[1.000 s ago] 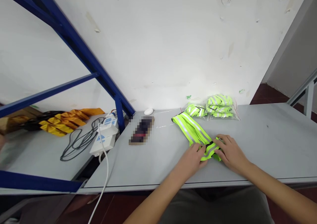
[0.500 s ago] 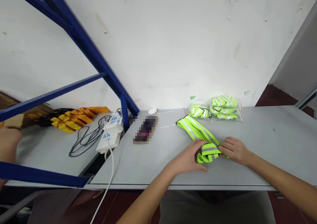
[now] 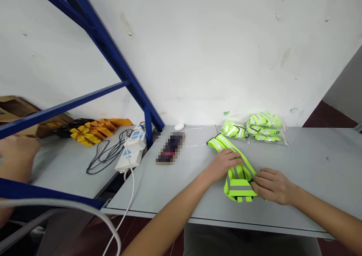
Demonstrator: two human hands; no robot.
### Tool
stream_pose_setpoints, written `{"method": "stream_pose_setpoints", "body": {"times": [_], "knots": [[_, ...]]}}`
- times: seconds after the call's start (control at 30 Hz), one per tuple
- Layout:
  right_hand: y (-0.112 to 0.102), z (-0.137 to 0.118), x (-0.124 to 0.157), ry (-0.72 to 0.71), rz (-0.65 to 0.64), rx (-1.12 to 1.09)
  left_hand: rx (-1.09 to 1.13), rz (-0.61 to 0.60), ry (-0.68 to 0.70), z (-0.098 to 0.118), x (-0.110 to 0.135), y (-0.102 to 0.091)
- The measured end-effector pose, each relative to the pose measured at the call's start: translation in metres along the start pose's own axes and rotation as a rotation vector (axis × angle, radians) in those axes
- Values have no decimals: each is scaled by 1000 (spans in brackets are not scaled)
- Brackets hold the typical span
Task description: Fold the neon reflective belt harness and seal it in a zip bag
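shift: left hand (image 3: 224, 164) is being moved up the reflective band (image 3: 239, 188).
left hand: being pressed flat, fingers together.
right hand (image 3: 272, 186): band fold being pinched.

The grey tabletop (image 3: 311, 173) runs right from the blue rack post (image 3: 148, 129), along the wall. Just right of the post, by the wall, lies a small white oval object (image 3: 179, 126), with a dark oblong object (image 3: 170, 153) nearer the front edge. Farther right of the post a neon-yellow reflective band (image 3: 239, 180) lies flat, its near end folded into a bundle. Two clear bags of packed bands (image 3: 266, 125) sit side by side farthest right, by the wall. Left of the post, a lower grey shelf board (image 3: 65, 169) carries a white power strip (image 3: 131, 150), a loose black cable (image 3: 103, 158) and orange-yellow straps (image 3: 90, 129).
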State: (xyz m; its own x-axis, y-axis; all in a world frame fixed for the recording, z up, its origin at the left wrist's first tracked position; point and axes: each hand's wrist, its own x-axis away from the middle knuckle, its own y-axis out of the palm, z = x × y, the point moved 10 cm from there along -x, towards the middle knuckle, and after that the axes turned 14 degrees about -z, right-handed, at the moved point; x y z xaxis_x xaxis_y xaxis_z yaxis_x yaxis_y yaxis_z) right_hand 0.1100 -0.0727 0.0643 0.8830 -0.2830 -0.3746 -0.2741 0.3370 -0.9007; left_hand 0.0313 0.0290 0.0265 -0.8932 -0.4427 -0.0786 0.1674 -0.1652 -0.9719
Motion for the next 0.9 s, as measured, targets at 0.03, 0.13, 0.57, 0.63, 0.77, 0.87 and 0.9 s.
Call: {"method": "stream_pose_setpoints", "body": {"times": [0.03, 0.13, 0.57, 0.63, 0.77, 0.87, 0.9], "knots": [[5, -2, -3, -12, -36, -27, 4, 54, -42, -8, 5, -6], [17, 1, -13, 21, -89, -133, 9, 167, -183, -34, 21, -17], [30, 30, -18, 123, -47, -159, 484, -226, -380, -85, 72, -11], [31, 32, -12, 120, -75, -131, 464, -161, -440, -93, 75, -15], [45, 45, -5, 249, -267, -219, 250, 14, -534, -89, 65, -23], [54, 55, 4, 387, -438, -410, 110, 30, -462, -65, 47, -19], [54, 57, 8, 416, -475, -467, 73, 4, -427, -57, 41, -15]]}}
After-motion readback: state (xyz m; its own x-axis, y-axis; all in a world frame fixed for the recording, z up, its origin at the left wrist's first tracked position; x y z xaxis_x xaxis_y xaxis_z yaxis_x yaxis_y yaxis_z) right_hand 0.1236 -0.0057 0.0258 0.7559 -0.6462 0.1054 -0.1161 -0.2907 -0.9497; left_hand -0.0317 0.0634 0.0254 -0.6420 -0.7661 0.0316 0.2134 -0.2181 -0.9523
